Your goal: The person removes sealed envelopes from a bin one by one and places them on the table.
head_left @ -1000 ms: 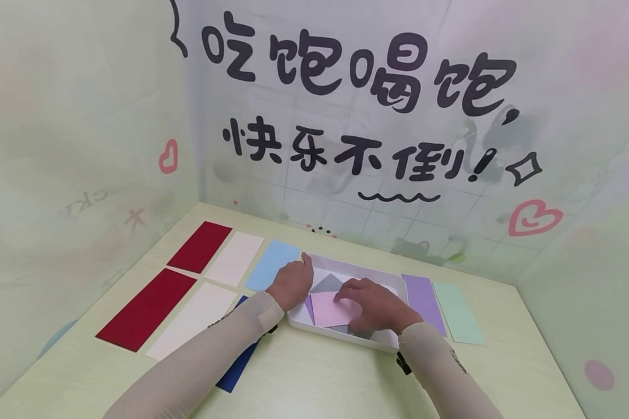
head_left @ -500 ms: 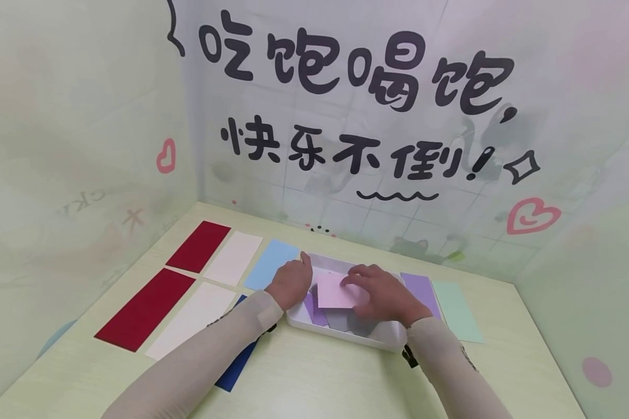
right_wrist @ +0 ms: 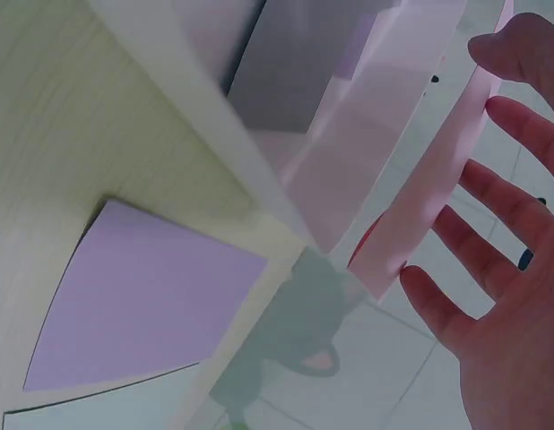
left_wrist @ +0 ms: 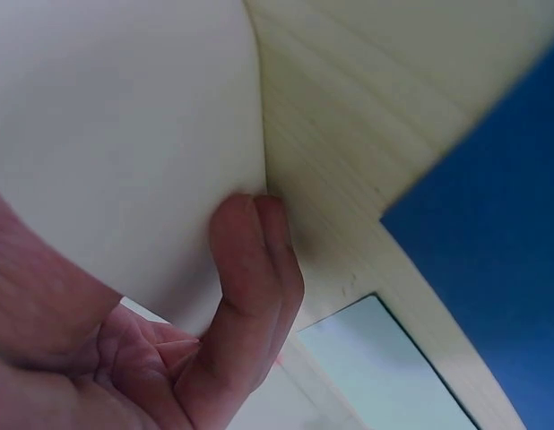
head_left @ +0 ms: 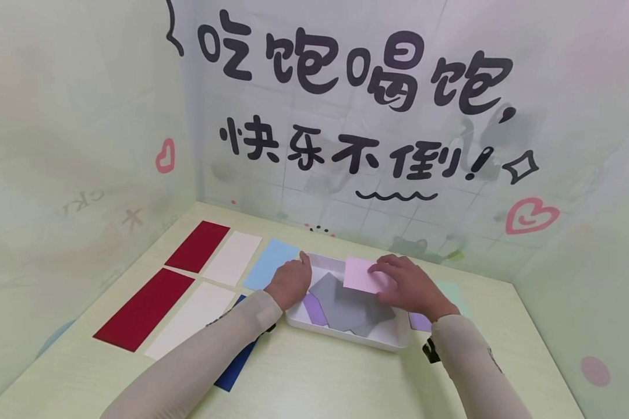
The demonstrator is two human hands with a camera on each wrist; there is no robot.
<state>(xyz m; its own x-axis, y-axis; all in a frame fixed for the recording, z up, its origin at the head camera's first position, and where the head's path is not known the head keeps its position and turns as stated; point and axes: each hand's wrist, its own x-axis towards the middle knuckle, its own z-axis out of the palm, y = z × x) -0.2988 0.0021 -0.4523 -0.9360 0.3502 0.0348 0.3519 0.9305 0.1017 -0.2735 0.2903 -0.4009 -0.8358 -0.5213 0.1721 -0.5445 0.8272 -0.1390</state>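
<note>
A white tray [head_left: 346, 339] stands on the table, and my left hand [head_left: 289, 282] grips its left side. In the left wrist view, the fingers [left_wrist: 246, 260] curl against the tray's outer wall [left_wrist: 142, 152]. My right hand [head_left: 413, 284] pinches a pink card [head_left: 357, 274] by its right edge, above the tray's back right part. The right wrist view shows the thumb on one face of the card and the fingertips on the other. Inside the tray lie grey cards [head_left: 340, 302] and a purple card [head_left: 315, 309]. A light blue card [head_left: 272, 262] sits beside my left hand.
Left of the tray lie two red cards [head_left: 147, 308], two white ones and a dark blue card [head_left: 236, 366], partly under my left forearm. To the right are a purple card [head_left: 420, 322] and a mint card [head_left: 456, 295], partly hidden by my right hand. A printed curtain [head_left: 314, 192] hangs behind.
My right hand has lifted the pink card from the tray and carried it right and back, uncovering more of the grey cards. The left hand keeps its grip on the tray.
</note>
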